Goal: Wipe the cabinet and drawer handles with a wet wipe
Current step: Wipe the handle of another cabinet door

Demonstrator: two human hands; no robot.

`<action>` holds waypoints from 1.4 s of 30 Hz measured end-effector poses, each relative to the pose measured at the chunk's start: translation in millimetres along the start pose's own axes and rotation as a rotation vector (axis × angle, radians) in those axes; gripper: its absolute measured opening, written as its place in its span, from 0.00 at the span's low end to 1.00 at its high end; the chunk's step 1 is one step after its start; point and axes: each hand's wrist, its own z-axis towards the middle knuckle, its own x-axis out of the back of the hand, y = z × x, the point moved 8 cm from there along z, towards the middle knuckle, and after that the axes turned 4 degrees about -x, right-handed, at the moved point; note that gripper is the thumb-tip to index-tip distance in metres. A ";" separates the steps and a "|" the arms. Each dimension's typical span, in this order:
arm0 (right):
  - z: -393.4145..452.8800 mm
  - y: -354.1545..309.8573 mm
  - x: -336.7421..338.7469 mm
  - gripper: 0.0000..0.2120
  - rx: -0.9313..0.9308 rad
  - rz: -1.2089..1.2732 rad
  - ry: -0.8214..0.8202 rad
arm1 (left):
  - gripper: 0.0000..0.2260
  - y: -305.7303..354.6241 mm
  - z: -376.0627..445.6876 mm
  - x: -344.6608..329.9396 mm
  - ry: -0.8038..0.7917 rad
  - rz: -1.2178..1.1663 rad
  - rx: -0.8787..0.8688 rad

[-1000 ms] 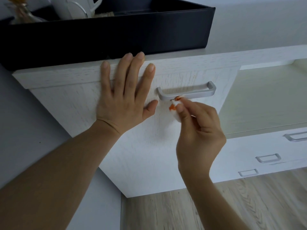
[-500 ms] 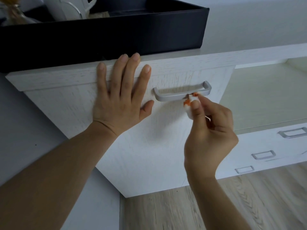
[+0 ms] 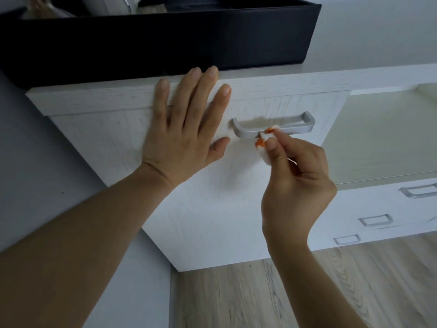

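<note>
A silver bar handle is fixed to the white cabinet front. My right hand pinches a small folded white wet wipe with orange stains and holds it against the handle's lower edge, left of its middle. My left hand lies flat with spread fingers on the cabinet front, just left of the handle, fingertips reaching the top edge.
A black storage box with items inside stands on the cabinet top. To the right is a lower white unit with several silver drawer handles. Wood-pattern floor lies below, a grey wall at left.
My right hand slid the wipe right along the handle, then back left toward its middle. My left hand stayed pressed on the cabinet front. The camera view shifted slightly.
</note>
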 end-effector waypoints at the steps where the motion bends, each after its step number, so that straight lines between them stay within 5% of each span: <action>1: 0.5 0.1 1.0 0.07 -0.013 0.008 0.014 | 0.36 -4.1 -0.4 1.7 -0.002 -0.016 -0.016; 18: -11.3 -9.2 -17.7 0.07 0.037 -0.014 -0.032 | 0.34 -13.2 -8.7 0.0 -0.045 0.008 -0.084; 29: -19.1 7.4 -24.4 0.07 -0.352 0.145 -0.151 | 0.35 -14.0 -9.0 0.1 -0.030 0.002 -0.071; 42: -11.9 18.4 -8.4 0.02 -0.550 0.251 0.008 | 0.34 -12.9 -9.6 -0.8 -0.024 -0.036 -0.057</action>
